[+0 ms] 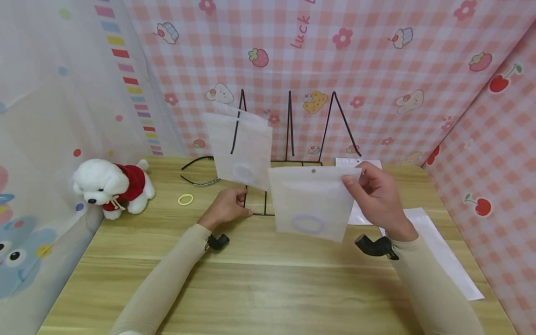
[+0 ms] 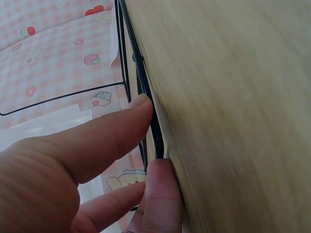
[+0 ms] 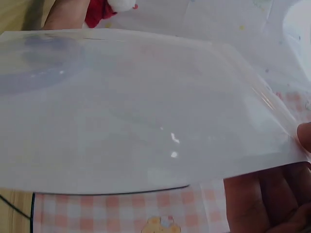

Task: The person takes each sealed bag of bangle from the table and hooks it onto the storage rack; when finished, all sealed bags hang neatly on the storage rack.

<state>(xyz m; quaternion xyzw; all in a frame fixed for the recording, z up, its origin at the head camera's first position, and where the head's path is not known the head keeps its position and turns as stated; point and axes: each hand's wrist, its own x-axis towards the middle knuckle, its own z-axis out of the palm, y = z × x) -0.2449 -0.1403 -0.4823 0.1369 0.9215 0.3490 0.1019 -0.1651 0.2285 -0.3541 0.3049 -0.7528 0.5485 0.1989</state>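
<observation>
A black wire display rack with three upright prongs stands on the wooden table. My left hand grips its front left base corner, thumb and fingers on the black wire in the left wrist view. By its upper right corner, my right hand pinches a frosted zip bag with a pale purple ring inside. The bag is raised in front of the rack's right side, its small punched hole near the top edge. Similar frosted bags hang on the left prong, overlapping.
A white plush dog in a red top sits at the left. Beside the rack lie a yellow ring and a dark headband. White flat packets lie at the right, near the patterned wall.
</observation>
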